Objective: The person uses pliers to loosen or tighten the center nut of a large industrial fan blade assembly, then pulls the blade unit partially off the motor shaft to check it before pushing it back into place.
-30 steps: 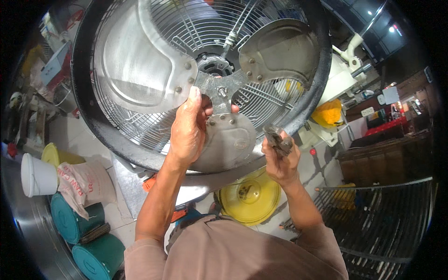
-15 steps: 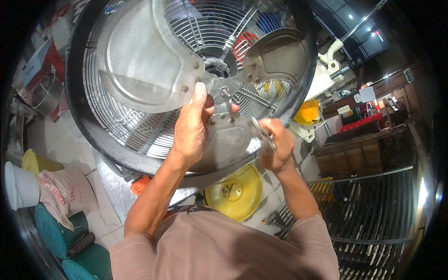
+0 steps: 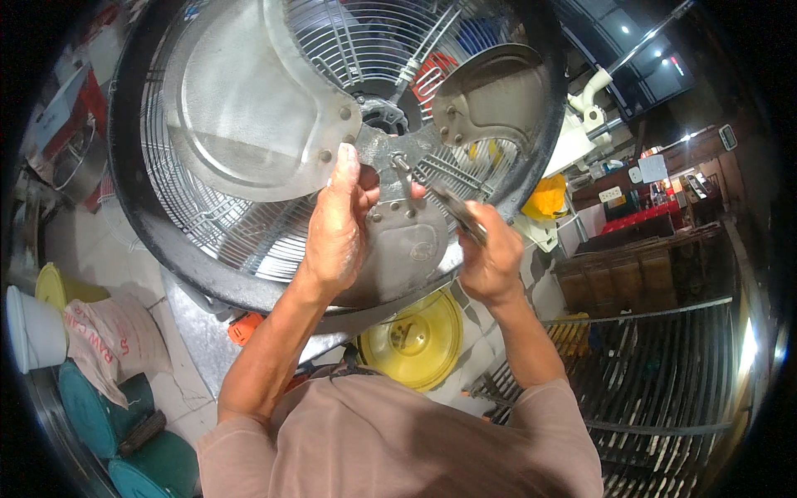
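Note:
A grey metal three-bladed fan blade assembly [image 3: 241,91] sits inside a big round black fan housing [image 3: 137,207] with a wire guard. My left hand [image 3: 336,236] is closed around the assembly's hub [image 3: 378,153]; the thumb lies on the front, and a fingertip shows behind the hub's right side. A bolt [image 3: 400,161] stands out from the hub's middle. In my closed right hand [image 3: 496,257] are metal pliers [image 3: 459,214], their tip pointing up and left toward the bolt. The hand hides part of the pliers, and whether their tip touches anything I cannot tell.
Below the housing are a metal tabletop [image 3: 195,328], an orange tool [image 3: 244,328] and a yellow round lid [image 3: 432,357]. White, yellow and green buckets [image 3: 87,407] and a sack [image 3: 116,340] stand at left. A slatted dark metal rack [image 3: 656,365] fills the lower right.
The pliers, blurred and lower before, now point up toward the bolt as my right hand has turned. The housing and fan blades have shifted slightly left; my left hand keeps its hold.

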The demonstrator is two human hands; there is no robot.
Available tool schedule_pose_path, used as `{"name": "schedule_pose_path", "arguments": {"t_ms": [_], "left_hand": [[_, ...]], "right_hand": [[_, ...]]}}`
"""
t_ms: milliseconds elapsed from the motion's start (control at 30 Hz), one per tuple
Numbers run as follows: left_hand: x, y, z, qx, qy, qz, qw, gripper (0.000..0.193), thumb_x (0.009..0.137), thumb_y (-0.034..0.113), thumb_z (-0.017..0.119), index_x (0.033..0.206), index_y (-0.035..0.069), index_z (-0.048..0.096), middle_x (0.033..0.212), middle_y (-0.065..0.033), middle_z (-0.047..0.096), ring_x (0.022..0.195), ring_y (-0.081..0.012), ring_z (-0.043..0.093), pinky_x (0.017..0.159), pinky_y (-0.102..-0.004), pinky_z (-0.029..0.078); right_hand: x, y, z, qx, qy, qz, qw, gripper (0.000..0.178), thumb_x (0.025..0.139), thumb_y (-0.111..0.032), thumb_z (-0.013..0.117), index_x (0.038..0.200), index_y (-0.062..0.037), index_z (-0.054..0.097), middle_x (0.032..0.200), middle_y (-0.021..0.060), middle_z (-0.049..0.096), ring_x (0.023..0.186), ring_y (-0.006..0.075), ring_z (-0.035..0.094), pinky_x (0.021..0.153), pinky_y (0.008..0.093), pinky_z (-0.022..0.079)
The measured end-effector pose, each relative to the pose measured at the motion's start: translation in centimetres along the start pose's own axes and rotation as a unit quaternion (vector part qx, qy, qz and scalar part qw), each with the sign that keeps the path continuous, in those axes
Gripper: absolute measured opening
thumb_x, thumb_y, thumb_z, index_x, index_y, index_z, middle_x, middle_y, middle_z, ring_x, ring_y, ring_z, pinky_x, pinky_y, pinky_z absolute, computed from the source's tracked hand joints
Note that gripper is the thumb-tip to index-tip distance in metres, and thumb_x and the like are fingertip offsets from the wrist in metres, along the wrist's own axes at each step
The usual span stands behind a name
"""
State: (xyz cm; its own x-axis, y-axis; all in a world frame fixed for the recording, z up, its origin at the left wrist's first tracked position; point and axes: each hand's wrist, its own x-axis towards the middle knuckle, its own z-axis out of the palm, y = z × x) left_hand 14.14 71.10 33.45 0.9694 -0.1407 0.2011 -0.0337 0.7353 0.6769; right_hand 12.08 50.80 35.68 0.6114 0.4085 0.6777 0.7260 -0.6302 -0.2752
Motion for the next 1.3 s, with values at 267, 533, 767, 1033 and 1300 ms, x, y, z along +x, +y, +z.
{"name": "schedule_pose_path", "arguments": {"t_ms": [267, 533, 767, 1033, 1300], "left_hand": [[0.0, 0.2, 0.3, 0.004, -0.011, 0.016, 1.0, 0.063, 0.105, 0.054, 0.032, 0.121, -0.001, 0.057, 0.106, -0.0135, 0.067, 0.099, -0.0203, 0.066, 0.09, -0.0366, 0.053], [-0.2, 0.7, 1.3, -0.013, 0.02, -0.013, 1.0, 0.058, 0.1, 0.061, 0.039, 0.116, 0.009, 0.058, 0.092, 0.0018, 0.057, 0.085, -0.0081, 0.052, 0.082, -0.025, 0.039], [0.2, 0.0, 0.3, -0.015, 0.023, -0.011, 1.0, 0.063, 0.101, 0.061, 0.036, 0.118, 0.003, 0.056, 0.098, -0.0029, 0.06, 0.093, -0.0148, 0.059, 0.087, -0.0297, 0.045], [0.0, 0.1, 0.3, -0.027, 0.014, 0.0, 1.0, 0.06, 0.103, 0.055, 0.037, 0.121, 0.001, 0.054, 0.098, -0.0075, 0.061, 0.099, -0.0206, 0.065, 0.092, -0.0361, 0.049], [-0.3, 0.5, 0.6, -0.053, -0.004, -0.03, 0.998, 0.059, 0.102, 0.057, 0.035, 0.12, 0.004, 0.056, 0.109, -0.0117, 0.066, 0.098, -0.0207, 0.065, 0.095, -0.0364, 0.046]], "right_hand": [[0.6, -0.4, 0.0, -0.031, -0.032, 0.025, 0.999, 0.021, 0.087, -0.011, 0.06, 0.1, 0.0046, 0.059, 0.081, 0.0151, 0.063, 0.064, 0.0326, 0.063, 0.058, 0.0384, 0.051], [0.2, -0.1, -0.8, -0.024, -0.011, -0.04, 0.999, 0.022, 0.088, -0.012, 0.063, 0.1, 0.0056, 0.059, 0.079, 0.0155, 0.062, 0.065, 0.0321, 0.064, 0.057, 0.0371, 0.051], [-0.1, -0.9, -1.1, 0.08, 0.06, -0.013, 0.995, 0.024, 0.097, -0.02, 0.055, 0.103, 0.0025, 0.059, 0.078, 0.0189, 0.062, 0.066, 0.0369, 0.064, 0.059, 0.0387, 0.052], [-0.3, -0.8, -1.3, 0.097, 0.037, 0.039, 0.994, 0.026, 0.097, -0.025, 0.057, 0.104, -0.0001, 0.06, 0.085, 0.0167, 0.063, 0.07, 0.037, 0.064, 0.061, 0.0408, 0.052], [0.4, -1.7, -1.4, 0.071, 0.032, 0.021, 0.997, 0.024, 0.098, -0.025, 0.057, 0.104, -0.0016, 0.059, 0.085, 0.0171, 0.064, 0.071, 0.039, 0.064, 0.061, 0.0428, 0.052]]}}
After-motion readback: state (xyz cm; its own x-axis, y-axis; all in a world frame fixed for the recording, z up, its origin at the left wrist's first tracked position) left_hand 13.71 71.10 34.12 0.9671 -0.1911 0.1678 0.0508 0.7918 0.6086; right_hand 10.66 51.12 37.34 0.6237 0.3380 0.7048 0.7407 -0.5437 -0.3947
